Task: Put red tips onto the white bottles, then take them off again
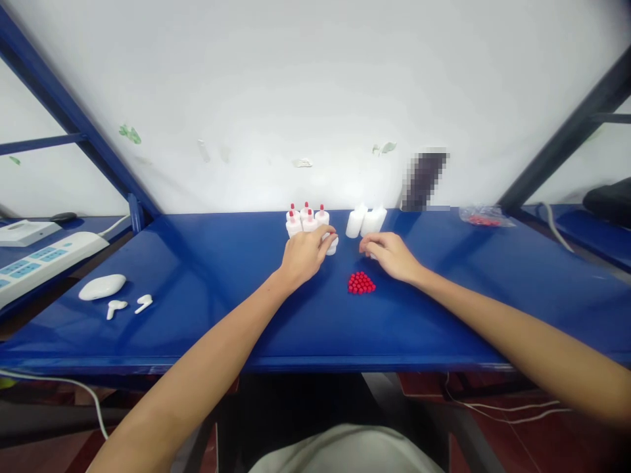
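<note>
My left hand [304, 255] is closed round a small white squeeze bottle [332, 246], its fingers hiding the bottle's top. Just behind it several white bottles with red tips [294, 226] stand upright in a group. To the right, my right hand [389, 255] is held low over the table with its fingers curled together; whatever they hold, if anything, is hidden. In front of the hands lies a tight cluster of small red caps [361, 283]. Beyond my right hand are several white bottles without red tips [373, 223].
The blue table [207, 263] meets a white wall. At the back right lies a clear plastic bag [486, 217] with red pieces. A white earbud case [102, 287] and two earbuds [144, 303] rest at left, near a power strip [49, 263]. Blue frame posts flank both sides.
</note>
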`<state>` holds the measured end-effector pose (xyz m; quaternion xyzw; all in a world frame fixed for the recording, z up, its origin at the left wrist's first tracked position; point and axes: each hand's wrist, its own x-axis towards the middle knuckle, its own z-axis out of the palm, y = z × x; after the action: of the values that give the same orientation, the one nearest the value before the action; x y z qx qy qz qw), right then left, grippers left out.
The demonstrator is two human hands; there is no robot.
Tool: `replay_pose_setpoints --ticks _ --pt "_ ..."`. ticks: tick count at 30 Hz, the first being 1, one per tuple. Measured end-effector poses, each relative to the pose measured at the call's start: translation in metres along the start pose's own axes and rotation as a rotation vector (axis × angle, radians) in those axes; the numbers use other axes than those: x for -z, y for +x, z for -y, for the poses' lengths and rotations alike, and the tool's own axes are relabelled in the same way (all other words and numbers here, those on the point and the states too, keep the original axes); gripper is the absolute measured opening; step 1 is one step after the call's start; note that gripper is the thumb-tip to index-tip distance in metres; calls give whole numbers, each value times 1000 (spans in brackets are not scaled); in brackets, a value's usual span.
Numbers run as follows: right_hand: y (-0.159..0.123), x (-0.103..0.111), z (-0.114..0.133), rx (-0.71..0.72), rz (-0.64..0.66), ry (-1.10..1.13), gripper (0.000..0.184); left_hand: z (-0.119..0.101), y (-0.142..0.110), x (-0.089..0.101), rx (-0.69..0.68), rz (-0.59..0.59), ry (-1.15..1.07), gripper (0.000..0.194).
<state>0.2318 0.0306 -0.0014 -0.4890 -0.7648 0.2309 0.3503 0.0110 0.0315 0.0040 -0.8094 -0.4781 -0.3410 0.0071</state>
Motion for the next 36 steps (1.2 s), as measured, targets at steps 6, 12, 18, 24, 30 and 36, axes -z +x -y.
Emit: replay_pose_setpoints --ticks 6,12,18,24,30,36 --pt "-3 -3 6 30 40 -121 25 0 2 -5 40 25 10 30" --pt "-4 1 6 18 26 -110 28 1 2 -5 81 63 23 34" --pt "-7 2 6 44 -45 -32 29 -8 -1 8 -57 133 -11 27" --pt "-8 4 9 27 -61 -24 27 -16 -8 16 -307 450 -60 27" --pt "-8 3 11 60 2 -81 25 -18 -11 16 -420 530 -42 37" --pt "-6 2 7 61 -58 -125 24 -20 -10 18 -412 480 -38 21"
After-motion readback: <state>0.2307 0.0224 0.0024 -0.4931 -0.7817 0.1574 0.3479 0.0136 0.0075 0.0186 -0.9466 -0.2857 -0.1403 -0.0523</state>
